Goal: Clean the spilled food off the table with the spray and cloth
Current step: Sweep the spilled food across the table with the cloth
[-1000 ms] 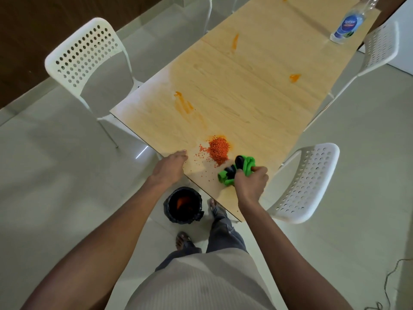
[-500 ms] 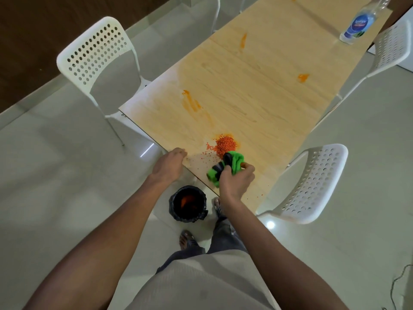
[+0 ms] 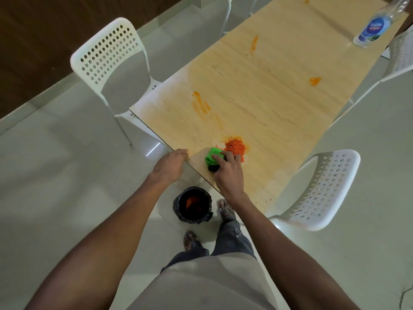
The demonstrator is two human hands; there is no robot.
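My right hand grips the green cloth at the near edge of the table, touching the orange grain pile. My left hand rests curled at the near corner. Below on the floor, the black bin holds orange food. The spray bottle lies at the far edge.

Three white perforated chairs are set around a table; a black-lined bin is placed on the pale tiled floor.
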